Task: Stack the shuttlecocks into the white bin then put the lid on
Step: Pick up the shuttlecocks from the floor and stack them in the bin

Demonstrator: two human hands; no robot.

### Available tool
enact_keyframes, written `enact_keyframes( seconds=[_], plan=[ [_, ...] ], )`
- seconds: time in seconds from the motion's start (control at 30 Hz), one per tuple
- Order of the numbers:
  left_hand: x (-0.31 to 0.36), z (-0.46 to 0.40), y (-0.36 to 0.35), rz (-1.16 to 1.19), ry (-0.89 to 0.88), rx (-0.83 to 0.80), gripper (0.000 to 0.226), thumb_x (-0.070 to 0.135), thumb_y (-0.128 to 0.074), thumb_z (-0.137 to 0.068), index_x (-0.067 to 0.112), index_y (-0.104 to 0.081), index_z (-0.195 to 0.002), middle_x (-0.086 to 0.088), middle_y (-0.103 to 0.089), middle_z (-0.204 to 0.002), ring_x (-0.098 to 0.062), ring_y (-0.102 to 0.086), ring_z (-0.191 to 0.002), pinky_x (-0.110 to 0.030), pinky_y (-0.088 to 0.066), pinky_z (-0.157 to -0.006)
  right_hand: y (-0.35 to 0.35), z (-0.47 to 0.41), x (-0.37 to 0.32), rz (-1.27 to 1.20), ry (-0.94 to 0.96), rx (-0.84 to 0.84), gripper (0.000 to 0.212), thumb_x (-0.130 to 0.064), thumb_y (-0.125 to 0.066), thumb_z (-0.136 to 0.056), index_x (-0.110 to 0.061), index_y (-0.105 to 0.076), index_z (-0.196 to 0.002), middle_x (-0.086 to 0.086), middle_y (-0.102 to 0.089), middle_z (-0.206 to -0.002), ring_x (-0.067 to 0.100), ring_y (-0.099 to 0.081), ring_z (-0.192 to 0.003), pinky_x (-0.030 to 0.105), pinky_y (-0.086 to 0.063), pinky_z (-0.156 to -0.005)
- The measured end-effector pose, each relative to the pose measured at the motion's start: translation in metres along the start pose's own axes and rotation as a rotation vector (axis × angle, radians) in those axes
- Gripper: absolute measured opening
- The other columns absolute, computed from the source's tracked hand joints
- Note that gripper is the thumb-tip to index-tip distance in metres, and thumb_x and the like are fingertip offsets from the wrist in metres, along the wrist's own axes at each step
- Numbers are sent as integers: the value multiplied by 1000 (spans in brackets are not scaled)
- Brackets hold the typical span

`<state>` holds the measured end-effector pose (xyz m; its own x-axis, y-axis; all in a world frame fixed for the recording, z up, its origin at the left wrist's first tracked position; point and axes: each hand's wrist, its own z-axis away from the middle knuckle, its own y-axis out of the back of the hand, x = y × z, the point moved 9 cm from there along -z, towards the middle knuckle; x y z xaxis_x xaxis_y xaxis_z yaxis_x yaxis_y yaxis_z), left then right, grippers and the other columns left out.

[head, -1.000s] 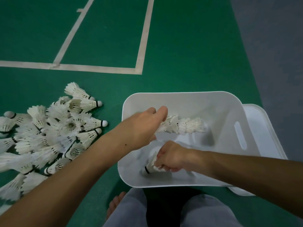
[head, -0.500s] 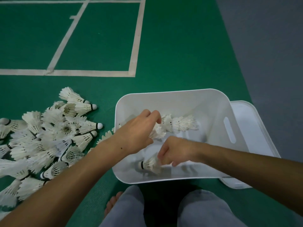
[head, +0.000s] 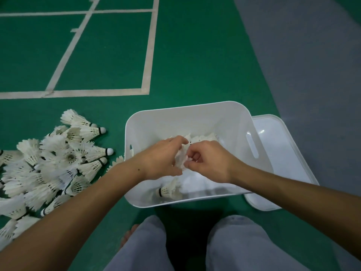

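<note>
The white bin [head: 195,112] sits on the green floor in front of my knees. Both hands meet above its middle. My left hand [head: 162,159] and my right hand [head: 211,161] pinch the same white shuttlecock [head: 180,158] between them. A row of nested shuttlecocks [head: 203,138] lies along the bin's far side, partly hidden by my hands. One more shuttlecock [head: 169,190] with a black band lies on the bin floor near the front wall. The white lid [head: 283,153] lies flat under the bin's right side.
A large pile of loose shuttlecocks [head: 48,165] covers the floor left of the bin. My grey trouser knees [head: 234,243] and a bare foot [head: 129,233] are below the bin. White court lines [head: 146,55] cross the green floor; grey flooring [head: 312,55] runs along the right.
My right hand let go of the shuttlecock on the bin floor and rose to meet my left hand. Both now pinch one shuttlecock together. The view shifted, so the bin sits lower in frame.
</note>
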<state>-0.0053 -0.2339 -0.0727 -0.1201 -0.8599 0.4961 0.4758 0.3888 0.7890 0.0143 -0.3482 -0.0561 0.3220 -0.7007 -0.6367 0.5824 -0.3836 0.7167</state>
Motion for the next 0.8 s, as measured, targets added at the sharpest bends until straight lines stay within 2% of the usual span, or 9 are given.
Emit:
enact_keyframes(
  seconds=[0.07, 0.17, 0.3, 0.37, 0.43, 0.5, 0.63, 0.73, 0.8],
  plan=[
    [-11, -2, -11, -215, 27, -67, 68, 31, -77, -92, 24, -41, -148, -1, -61, -140, -18, -61, -109, -37, -53, -94, 7, -1, 24, 42, -119, 26, 17, -23, -69, -91, -15, -72, -76, 3, -73, -72, 22, -69, -73, 41, -58, -73],
    [-25, -6, -36, -485, 84, -283, 54, 36, -72, -95, 22, -49, -141, -3, -67, -126, -26, -66, -110, -40, -56, -86, -8, -2, 51, 74, -250, -126, 20, -17, -68, -88, -2, -75, -76, 17, -75, -74, 32, -74, -73, 43, -62, -70],
    [-40, -11, -61, -431, 160, -500, 54, 51, -73, -92, 13, -64, -130, -5, -76, -113, -26, -73, -100, -38, -59, -82, -48, -5, 59, -116, -397, -324, 18, -9, -75, -91, -1, -75, -74, 16, -78, -75, 25, -76, -66, 34, -67, -67],
    [-47, -12, -66, -413, 188, -546, 46, 46, -70, -94, 11, -71, -123, -4, -80, -101, -21, -78, -85, -29, -56, -67, -59, -8, 59, -254, -484, -356, 13, -8, -77, -91, 1, -74, -82, 16, -76, -75, 23, -72, -66, 30, -64, -61],
    [-52, -12, -68, -398, 206, -565, 36, 40, -68, -97, 12, -76, -117, -1, -82, -93, -16, -79, -76, -23, -54, -60, -66, -12, 59, -324, -540, -394, 14, -7, -78, -91, 7, -74, -95, 16, -76, -77, 22, -73, -66, 29, -64, -61],
    [-53, -13, -68, -376, 211, -579, 30, 37, -65, -99, 13, -80, -108, 1, -82, -90, -14, -79, -76, -24, -58, -67, -79, -11, 59, -391, -593, -471, 20, -3, -76, -92, 11, -72, -105, 17, -74, -79, 23, -73, -66, 32, -66, -68],
    [-51, -14, -68, -335, 220, -603, 29, 31, -61, -102, 13, -83, -95, 2, -83, -92, -15, -79, -81, -30, -62, -80, -110, -4, 53, -585, -684, -573, 10, 4, -71, -94, 5, -67, -103, 21, -73, -85, 25, -73, -70, 44, -64, -89],
    [-50, -13, -67, -334, 217, -605, 26, 29, -61, -102, 14, -82, -99, 5, -82, -91, -13, -79, -77, -36, -64, -83, -124, -5, 52, -661, -722, -539, 10, 5, -73, -92, 6, -69, -102, 22, -74, -88, 28, -75, -76, 47, -63, -91],
    [-46, -11, -60, -366, 205, -569, 23, 28, -64, -102, 15, -78, -113, 6, -81, -100, -15, -79, -82, -36, -63, -84, -125, -5, 53, -641, -715, -535, 20, 1, -79, -89, 8, -73, -107, 21, -77, -90, 28, -77, -81, 46, -63, -91]
  ],
)
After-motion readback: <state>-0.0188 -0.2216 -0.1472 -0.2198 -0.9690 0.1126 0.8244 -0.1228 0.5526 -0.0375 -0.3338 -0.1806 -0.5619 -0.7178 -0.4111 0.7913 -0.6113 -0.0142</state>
